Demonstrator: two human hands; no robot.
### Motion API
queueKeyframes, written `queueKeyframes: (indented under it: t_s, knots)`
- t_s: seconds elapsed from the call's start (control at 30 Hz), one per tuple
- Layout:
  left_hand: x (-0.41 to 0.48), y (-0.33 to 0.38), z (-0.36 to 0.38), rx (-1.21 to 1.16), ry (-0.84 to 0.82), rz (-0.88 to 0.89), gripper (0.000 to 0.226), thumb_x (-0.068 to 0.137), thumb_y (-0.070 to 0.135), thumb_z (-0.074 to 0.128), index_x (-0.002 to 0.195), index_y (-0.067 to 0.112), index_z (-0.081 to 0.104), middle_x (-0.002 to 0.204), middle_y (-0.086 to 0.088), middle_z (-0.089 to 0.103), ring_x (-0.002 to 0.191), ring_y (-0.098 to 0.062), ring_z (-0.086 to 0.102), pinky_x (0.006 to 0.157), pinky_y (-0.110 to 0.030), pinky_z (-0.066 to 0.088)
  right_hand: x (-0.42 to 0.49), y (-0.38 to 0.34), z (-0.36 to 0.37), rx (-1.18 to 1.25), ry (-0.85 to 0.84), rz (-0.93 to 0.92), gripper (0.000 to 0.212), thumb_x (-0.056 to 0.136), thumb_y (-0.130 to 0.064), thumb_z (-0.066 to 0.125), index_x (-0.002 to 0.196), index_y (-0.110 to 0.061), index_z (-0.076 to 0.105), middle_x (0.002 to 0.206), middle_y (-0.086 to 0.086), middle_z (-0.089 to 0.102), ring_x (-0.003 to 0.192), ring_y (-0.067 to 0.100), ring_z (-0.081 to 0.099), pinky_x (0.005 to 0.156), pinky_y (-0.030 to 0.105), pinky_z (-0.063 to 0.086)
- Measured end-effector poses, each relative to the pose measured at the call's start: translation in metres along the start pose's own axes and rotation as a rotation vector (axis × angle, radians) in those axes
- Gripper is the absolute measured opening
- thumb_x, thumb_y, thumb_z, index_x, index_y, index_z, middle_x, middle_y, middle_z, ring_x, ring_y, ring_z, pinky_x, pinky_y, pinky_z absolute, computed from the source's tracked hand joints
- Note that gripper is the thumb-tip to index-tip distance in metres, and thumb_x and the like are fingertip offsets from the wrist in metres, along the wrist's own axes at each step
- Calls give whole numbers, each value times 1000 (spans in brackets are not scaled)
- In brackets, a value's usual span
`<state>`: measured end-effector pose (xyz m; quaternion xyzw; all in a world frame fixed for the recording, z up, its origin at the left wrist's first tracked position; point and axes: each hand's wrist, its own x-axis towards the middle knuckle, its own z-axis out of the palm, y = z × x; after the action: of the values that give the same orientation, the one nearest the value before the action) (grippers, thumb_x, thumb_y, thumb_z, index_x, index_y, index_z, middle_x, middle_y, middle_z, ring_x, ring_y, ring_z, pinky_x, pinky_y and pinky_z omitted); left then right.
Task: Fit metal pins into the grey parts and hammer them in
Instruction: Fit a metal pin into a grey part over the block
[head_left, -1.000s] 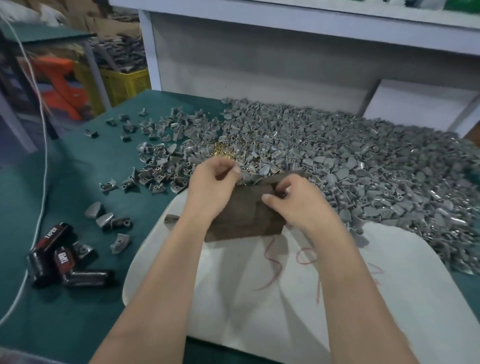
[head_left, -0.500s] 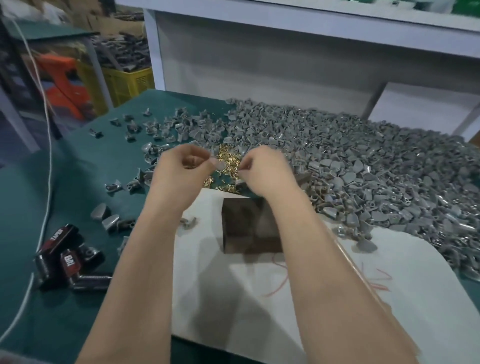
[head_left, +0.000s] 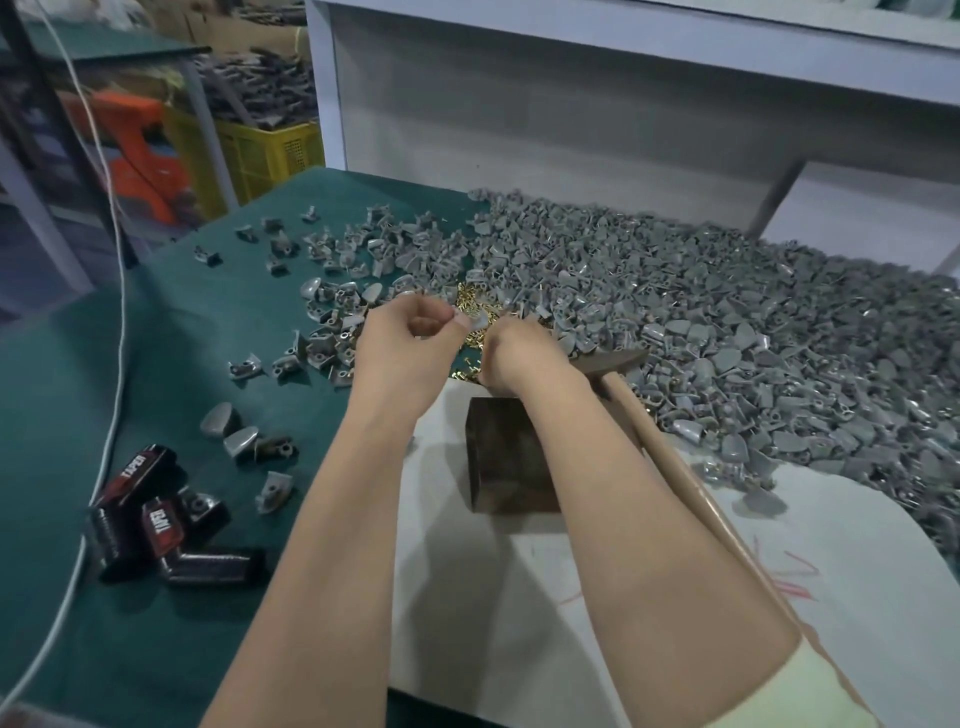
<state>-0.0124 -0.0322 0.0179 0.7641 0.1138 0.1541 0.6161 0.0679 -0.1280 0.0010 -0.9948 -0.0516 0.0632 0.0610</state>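
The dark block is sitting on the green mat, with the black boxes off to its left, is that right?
Not quite. The head view shows the dark block sitting on the white board, not on the green mat. The rest holds: the black boxes lie off to its left, on the mat.

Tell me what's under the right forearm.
A hammer: its dark head shows beside the right hand, and its wooden handle runs beneath the forearm. The dark block is partly covered too. Any grip on the hammer is hidden.
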Motion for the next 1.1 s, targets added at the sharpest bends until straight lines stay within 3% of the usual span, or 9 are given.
queueKeyframes:
  t_s: [0.2, 0.37, 0.47, 0.53, 0.63, 0.73, 0.83, 0.97, 1.1]
  knots:
    - [-4, -2, 2, 49, -86, 59, 16, 86, 20, 68, 74, 26, 59, 70, 6, 60, 67, -8, 53, 60, -12, 40, -6, 11, -4, 185, 83, -30, 8, 88, -9, 54, 93, -7, 59, 101, 14, 63, 91, 28, 59, 70, 30, 42]
    - [-15, 5, 19, 130, -292, 141, 14, 85, 11, 68, 78, 21, 60, 88, -4, 69, 91, -19, 65, 91, -34, 50, -39, 60, -26, 812, 400, 4, 13, 87, -11, 57, 82, -23, 54, 84, 2, 66, 74, 17, 65, 68, 32, 51]
    - [-26, 10, 38, 362, -376, 228, 17, 85, 19, 68, 78, 30, 57, 90, 5, 67, 98, -20, 63, 96, -41, 45, -65, 87, -23, 999, 381, -13, 14, 89, -5, 58, 93, -16, 66, 68, -6, 67, 60, 4, 66, 61, 23, 52]
    - [-33, 10, 43, 597, -345, 288, 16, 86, 30, 66, 78, 35, 54, 98, 12, 63, 108, -18, 57, 100, -42, 37, -80, 97, -16, 1030, 357, -23, 18, 89, -3, 59, 81, -15, 68, 57, -8, 65, 50, -1, 61, 54, 15, 47]
    - [-34, 7, 39, 684, -339, 299, 12, 86, 34, 66, 81, 36, 55, 108, 11, 62, 113, -18, 54, 101, -41, 34, -94, 102, -5, 1085, 397, -22, 18, 87, -4, 61, 75, -17, 65, 62, -1, 66, 50, 2, 58, 54, 17, 45]
    - [-34, 7, 35, 638, -375, 300, 12, 84, 30, 67, 80, 34, 57, 102, 10, 62, 111, -20, 56, 103, -43, 37, -95, 97, -3, 1197, 418, -47, 20, 87, 3, 58, 81, -15, 61, 71, 5, 68, 59, 8, 65, 62, 24, 55]
    - [-37, 7, 37, 623, -384, 324, 13, 83, 27, 68, 78, 33, 57, 91, 12, 56, 108, -21, 56, 101, -43, 38, -94, 93, -4, 1130, 419, -80, 17, 90, 3, 53, 91, -13, 59, 79, 7, 70, 64, 11, 68, 67, 29, 58]
    - [-36, 6, 37, 604, -404, 329, 16, 82, 24, 68, 77, 33, 56, 90, 11, 54, 107, -23, 55, 101, -44, 39, -100, 92, 0, 943, 474, -134, 25, 89, -5, 57, 80, -28, 55, 80, -2, 70, 76, 11, 69, 81, 36, 55]
    - [-36, 5, 36, 561, -404, 347, 15, 82, 22, 68, 75, 30, 57, 81, 15, 53, 103, -23, 57, 97, -44, 42, -102, 87, 1, 785, 436, -187, 19, 83, -13, 68, 74, -28, 60, 77, -12, 65, 78, 10, 62, 77, 27, 48]
